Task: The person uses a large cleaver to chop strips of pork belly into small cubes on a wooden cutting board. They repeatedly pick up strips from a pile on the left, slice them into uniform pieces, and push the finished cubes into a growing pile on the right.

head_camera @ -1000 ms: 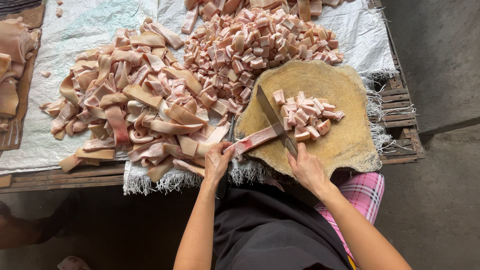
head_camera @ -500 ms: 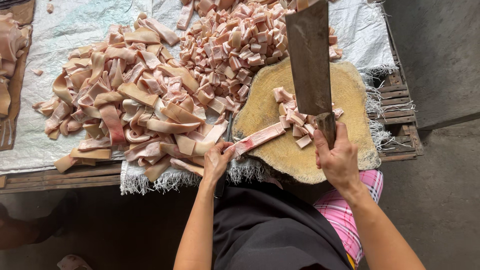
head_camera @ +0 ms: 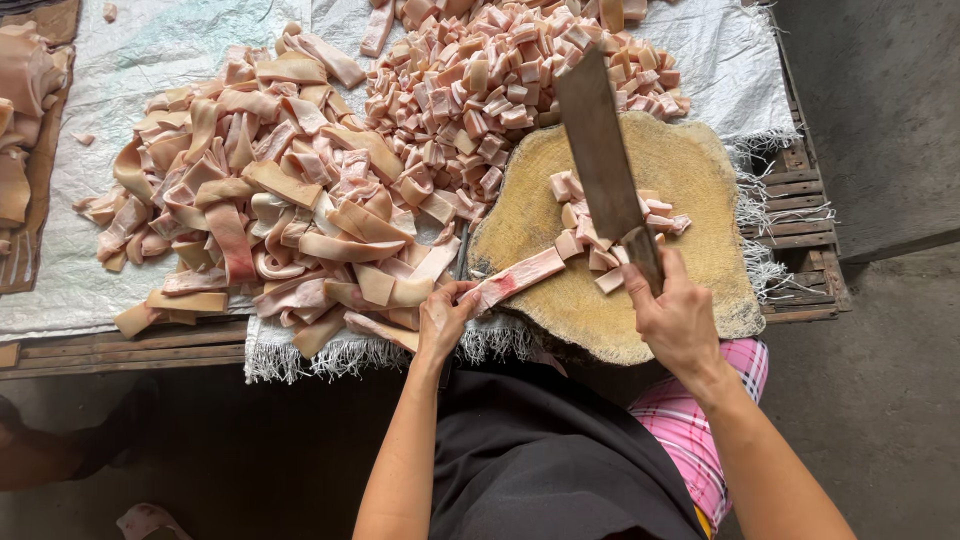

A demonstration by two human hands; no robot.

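My right hand [head_camera: 675, 310] grips the handle of a broad cleaver [head_camera: 598, 150], whose blade is raised above the round wooden chopping block [head_camera: 700, 180]. My left hand [head_camera: 443, 318] pinches the near end of a long pink meat strip [head_camera: 520, 275] that lies across the block's left edge. Several small cut pieces [head_camera: 580, 235] sit on the block under the blade.
A heap of long meat strips [head_camera: 270, 210] lies left of the block on a white woven sheet [head_camera: 150, 60]. A pile of cut cubes [head_camera: 500, 80] sits behind the block. More slabs [head_camera: 20, 120] rest at the far left. A wooden pallet [head_camera: 800, 240] supports everything.
One second ago the cleaver lay on the strip. It rose high, and the blade is now coming down over the block. My left hand has kept hold of the strip.
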